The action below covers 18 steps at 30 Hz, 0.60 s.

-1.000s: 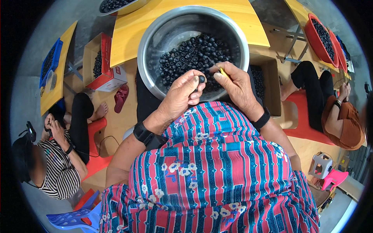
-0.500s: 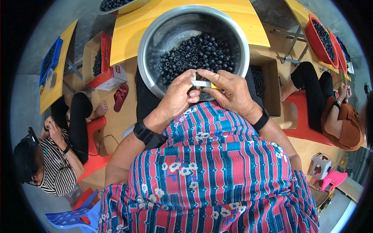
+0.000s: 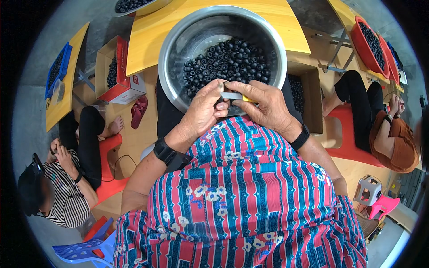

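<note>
A large steel bowl (image 3: 178,49) full of small dark round fruits (image 3: 232,60) rests in front of me, against a yellow table (image 3: 147,49). My left hand (image 3: 203,109) pinches one dark fruit at the bowl's near rim. My right hand (image 3: 268,105) grips a small knife (image 3: 233,95) with a pale blade and yellow handle, its blade pressed toward the fruit in my left fingers. Both hands meet just above the bowl's near edge. I wear a black band on each wrist.
A cardboard box (image 3: 308,89) of dark fruits stands right of the bowl. A red and white box (image 3: 118,71) sits left. One person sits on a red stool (image 3: 109,169) at left, another at right beside a red basin (image 3: 368,44). A blue tray (image 3: 56,71) lies far left.
My hands have drawn together over the bowl's near rim. The left hand picked a fruit and the knife blade now lies across it between both hands.
</note>
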Each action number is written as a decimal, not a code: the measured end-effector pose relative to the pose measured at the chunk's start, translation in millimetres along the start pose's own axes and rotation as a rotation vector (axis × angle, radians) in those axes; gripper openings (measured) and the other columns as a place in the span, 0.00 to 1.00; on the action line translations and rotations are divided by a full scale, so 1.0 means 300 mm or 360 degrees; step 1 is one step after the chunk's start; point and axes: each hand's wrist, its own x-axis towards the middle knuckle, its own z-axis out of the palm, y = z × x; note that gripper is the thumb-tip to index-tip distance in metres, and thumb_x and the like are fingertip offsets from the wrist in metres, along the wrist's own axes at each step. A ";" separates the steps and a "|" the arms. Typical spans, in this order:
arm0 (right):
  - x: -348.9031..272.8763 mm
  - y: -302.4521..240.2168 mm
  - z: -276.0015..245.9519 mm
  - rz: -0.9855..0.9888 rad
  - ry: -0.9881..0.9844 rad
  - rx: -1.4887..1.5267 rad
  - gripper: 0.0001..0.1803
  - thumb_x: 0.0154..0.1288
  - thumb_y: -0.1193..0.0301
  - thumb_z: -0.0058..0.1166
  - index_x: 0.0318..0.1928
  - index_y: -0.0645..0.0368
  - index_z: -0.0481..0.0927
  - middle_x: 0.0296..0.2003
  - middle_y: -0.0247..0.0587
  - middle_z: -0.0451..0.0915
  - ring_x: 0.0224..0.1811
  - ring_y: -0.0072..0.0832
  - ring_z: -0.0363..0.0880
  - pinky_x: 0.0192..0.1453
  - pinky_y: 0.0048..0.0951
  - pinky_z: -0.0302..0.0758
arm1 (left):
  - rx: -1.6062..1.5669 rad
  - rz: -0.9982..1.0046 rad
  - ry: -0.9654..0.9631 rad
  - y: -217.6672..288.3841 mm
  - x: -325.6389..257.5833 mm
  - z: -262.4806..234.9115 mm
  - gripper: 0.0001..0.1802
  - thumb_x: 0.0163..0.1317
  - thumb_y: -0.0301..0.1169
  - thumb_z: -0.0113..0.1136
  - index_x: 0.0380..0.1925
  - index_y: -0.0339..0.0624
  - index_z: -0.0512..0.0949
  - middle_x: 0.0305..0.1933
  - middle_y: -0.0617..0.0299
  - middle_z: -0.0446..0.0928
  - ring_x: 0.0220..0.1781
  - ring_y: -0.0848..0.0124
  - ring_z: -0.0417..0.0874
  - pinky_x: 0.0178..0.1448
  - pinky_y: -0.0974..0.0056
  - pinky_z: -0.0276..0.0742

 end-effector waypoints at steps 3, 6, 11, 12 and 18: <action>0.004 0.015 0.009 0.0037 0.0114 0.0164 0.21 0.64 0.64 0.61 0.58 0.49 0.80 0.32 0.42 0.81 0.34 0.37 0.82 0.38 0.35 0.78 | 0.0124 0.0044 -0.0092 0.002 -0.004 0.011 0.12 0.78 0.38 0.43 0.49 0.43 0.70 0.37 0.68 0.66 0.30 0.84 0.63 0.30 0.78 0.61; 0.002 0.021 0.010 0.0125 0.0194 0.0333 0.17 0.65 0.64 0.60 0.52 0.56 0.81 0.34 0.48 0.81 0.38 0.44 0.82 0.41 0.36 0.77 | 0.0233 0.0090 -0.0122 -0.004 -0.006 0.019 0.12 0.78 0.39 0.44 0.49 0.43 0.70 0.36 0.69 0.66 0.29 0.84 0.62 0.30 0.78 0.61; 0.000 0.022 -0.017 0.0024 0.0002 0.0195 0.13 0.66 0.61 0.58 0.38 0.58 0.79 0.29 0.46 0.77 0.33 0.45 0.79 0.37 0.40 0.74 | 0.0348 0.0102 -0.0094 0.004 -0.012 0.032 0.11 0.78 0.37 0.45 0.48 0.42 0.70 0.33 0.70 0.65 0.28 0.84 0.62 0.30 0.78 0.59; 0.001 0.016 -0.023 -0.0046 -0.0042 0.0077 0.14 0.66 0.60 0.57 0.34 0.59 0.77 0.28 0.45 0.76 0.32 0.45 0.77 0.35 0.41 0.73 | 0.0351 0.0106 -0.0076 0.004 -0.011 0.034 0.10 0.77 0.36 0.45 0.48 0.42 0.70 0.33 0.70 0.65 0.28 0.85 0.62 0.30 0.78 0.59; 0.001 -0.002 -0.026 -0.0025 0.0008 0.0009 0.15 0.65 0.60 0.58 0.33 0.58 0.76 0.27 0.44 0.74 0.30 0.44 0.76 0.33 0.41 0.72 | 0.0393 0.0098 -0.0139 0.003 -0.010 0.025 0.09 0.77 0.34 0.46 0.47 0.42 0.70 0.31 0.71 0.65 0.27 0.85 0.63 0.30 0.78 0.60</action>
